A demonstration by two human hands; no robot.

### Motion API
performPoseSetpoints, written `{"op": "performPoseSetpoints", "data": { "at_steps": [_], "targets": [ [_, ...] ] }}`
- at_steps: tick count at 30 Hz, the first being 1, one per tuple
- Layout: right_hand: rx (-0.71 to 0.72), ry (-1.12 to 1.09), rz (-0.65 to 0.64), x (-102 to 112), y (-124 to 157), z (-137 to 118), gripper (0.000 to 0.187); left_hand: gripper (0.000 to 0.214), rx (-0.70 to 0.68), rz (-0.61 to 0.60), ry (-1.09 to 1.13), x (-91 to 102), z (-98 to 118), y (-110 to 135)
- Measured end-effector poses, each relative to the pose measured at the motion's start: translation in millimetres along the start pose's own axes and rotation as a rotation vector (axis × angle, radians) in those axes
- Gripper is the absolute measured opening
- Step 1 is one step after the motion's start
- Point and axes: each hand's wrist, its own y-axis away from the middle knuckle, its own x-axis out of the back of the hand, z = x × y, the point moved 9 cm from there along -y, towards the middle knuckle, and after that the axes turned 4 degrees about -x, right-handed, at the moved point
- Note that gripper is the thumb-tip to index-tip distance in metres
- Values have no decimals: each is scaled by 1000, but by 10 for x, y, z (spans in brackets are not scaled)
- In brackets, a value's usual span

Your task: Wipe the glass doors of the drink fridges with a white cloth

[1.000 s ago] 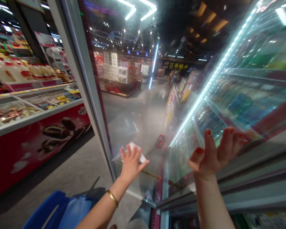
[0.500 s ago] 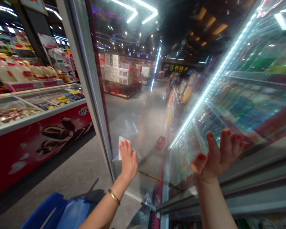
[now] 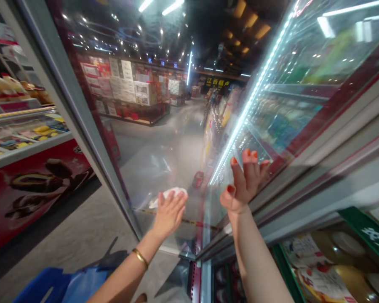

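My left hand (image 3: 169,215) holds a white cloth (image 3: 169,194) flat against the inside of a glass door (image 3: 139,168), low on the pane. Its fingers are stretched over the cloth, and the cloth's edges show past the fingertips. A gold bangle (image 3: 140,259) is on that wrist. My right hand (image 3: 244,185) is raised beside the door's hinge side, fingers apart and slightly bent, with nothing in it. Whether it touches the neighbouring glass I cannot tell. The silver door frame (image 3: 82,147) runs down the pane's left side.
Below left stands a blue plastic stool or bin (image 3: 82,284), partly cut off. A red chest freezer (image 3: 44,176) is beyond the door at left. Packed jars (image 3: 325,277) sit on the cooler shelf at lower right. Bright LED strips (image 3: 255,90) reflect in the glass.
My left hand has slid the cloth rightward across the glass from near the frame's edge. The view has swung right, bringing the shelf jars in; my right hand remains raised and open.
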Motion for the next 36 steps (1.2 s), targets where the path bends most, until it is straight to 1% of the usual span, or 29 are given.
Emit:
{"op": "performPoseSetpoints", "data": {
  "at_steps": [1,2,3,4,6,8,9,10,11,13,15,16,17,18,20,21,22,23,24,25,27,29,30,31,32,33,34,35,36],
  "targets": [
    [-10,-39,13,17,2,8,59,81,76,35,-15,6,-152,-64],
    [-27,-84,30,39,11,30,59,87,129,55,-21,-23,-221,-160],
    [-55,-128,42,60,26,68,60,91,144,54,-15,-89,-183,-276],
    [-91,-173,42,74,47,119,61,91,124,40,-1,-175,-44,-390],
    [-173,-274,29,103,98,240,65,80,-79,-38,63,-373,504,-526],
    [-268,-383,15,140,146,371,70,62,-283,-71,105,-439,1013,-450],
    [-318,-444,-2,149,164,431,72,53,-346,-71,111,-418,1147,-360],
    [-367,-511,-24,154,178,481,73,47,-377,-68,108,-372,1181,-268],
    [-413,-577,-53,152,186,517,73,43,-376,-63,99,-307,1121,-198],
    [-487,-696,-117,142,185,549,73,44,-296,-36,63,-138,809,-208],
    [-556,-788,-151,155,161,570,75,56,-153,10,20,27,468,-455],
    [-597,-825,-153,170,144,590,76,63,-77,19,-5,73,366,-639],
    [-632,-859,-149,192,119,611,75,68,-32,22,-21,92,353,-834],
    [-663,-891,-137,221,90,636,74,70,-20,5,-37,72,425,-1013],
    [-716,-935,-132,272,27,686,72,66,-185,-15,-13,-5,828,-1222],
    [-734,-947,-140,292,-2,704,71,61,-299,-17,8,-39,1051,-1210],
    [-747,-955,-154,308,-25,716,71,57,-410,-14,30,-57,1231,-1123],
    [-757,-961,-169,319,-40,722,71,53,-489,-13,44,-59,1330,-986],
    [-760,-967,-186,326,-46,721,71,49,-530,-15,47,-43,1337,-835],
    [-757,-974,-207,323,-43,710,72,46,-540,-18,42,-5,1267,-701],
    [-751,-1003,-244,293,-17,688,73,46,-483,-22,13,127,977,-594],
    [-753,-1041,-247,262,10,701,76,55,-354,-3,-25,290,683,-773],
    [-759,-1057,-226,263,10,730,79,62,-274,13,-41,357,596,-945],
    [-767,-1070,-194,279,0,773,80,66,-208,29,-51,400,581,-1136],
    [-780,-1082,-163,303,-20,819,81,69,-171,40,-48,413,641,-1318],
    [-798,-1092,-147,326,-48,858,82,67,-175,45,-34,399,770,-1463],
    [-812,-1098,-144,351,-84,881,81,63,-247,38,-4,359,967,-1541],
    [-819,-1091,-150,380,-125,884,79,57,-331,31,22,315,1157,-1539],
    [-815,-1058,-159,411,-165,868,75,53,-415,21,40,272,1306,-1451]
  ]
}}
